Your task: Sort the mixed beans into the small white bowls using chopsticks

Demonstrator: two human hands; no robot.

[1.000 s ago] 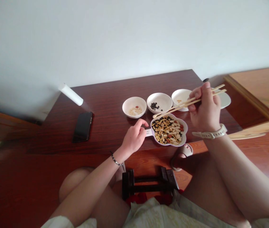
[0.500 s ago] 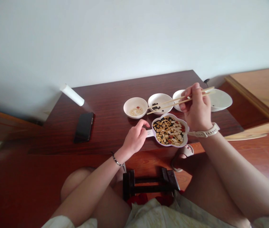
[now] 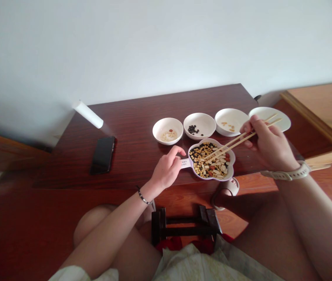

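Thin wooden chopsticks point(image 3: 230, 142) pinched firmly in the right hand point(image 3: 270, 146), tips nearly closed above mixed beans and seeds point(image 3: 209, 164), any catch too small to tell, left hand point(image 3: 166, 169) loosely curled against the flat tab handle of a scalloped lilac-rimmed dish point(image 3: 232, 158), near the front edge of a dark polished wood table point(image 3: 142, 156)

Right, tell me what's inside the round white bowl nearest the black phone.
The round white bowl holds a small heap of pale bits topped by one reddish bit; anything beneath the heap is covered.
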